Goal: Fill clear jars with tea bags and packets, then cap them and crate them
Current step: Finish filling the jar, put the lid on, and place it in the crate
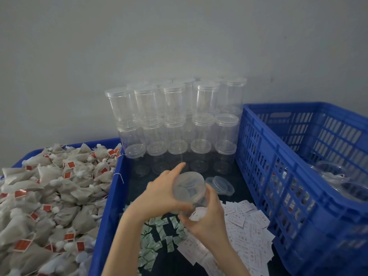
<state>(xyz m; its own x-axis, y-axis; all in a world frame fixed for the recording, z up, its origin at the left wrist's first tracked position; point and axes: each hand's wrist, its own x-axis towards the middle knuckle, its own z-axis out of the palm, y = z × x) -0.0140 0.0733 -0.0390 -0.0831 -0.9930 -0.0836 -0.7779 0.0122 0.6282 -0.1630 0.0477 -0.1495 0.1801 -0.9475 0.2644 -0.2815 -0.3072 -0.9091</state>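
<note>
A clear plastic jar [189, 191] is tilted between both hands above the middle tray. My left hand [161, 191] grips its lidded top end, index finger stretched out. My right hand [207, 218] holds the lower end of the jar, where a white packet shows against the palm. Green packets [159, 236] and white packets [249, 222] lie loose on the dark tray floor below. A heap of tea bags [49, 196] with red tags fills the blue bin at the left.
Stacks of capped clear jars [179, 120] stand at the back against the wall. Loose clear lids [221, 185] lie on the tray beside the hands. A blue slatted crate [278, 176] at the right holds some jars [338, 182].
</note>
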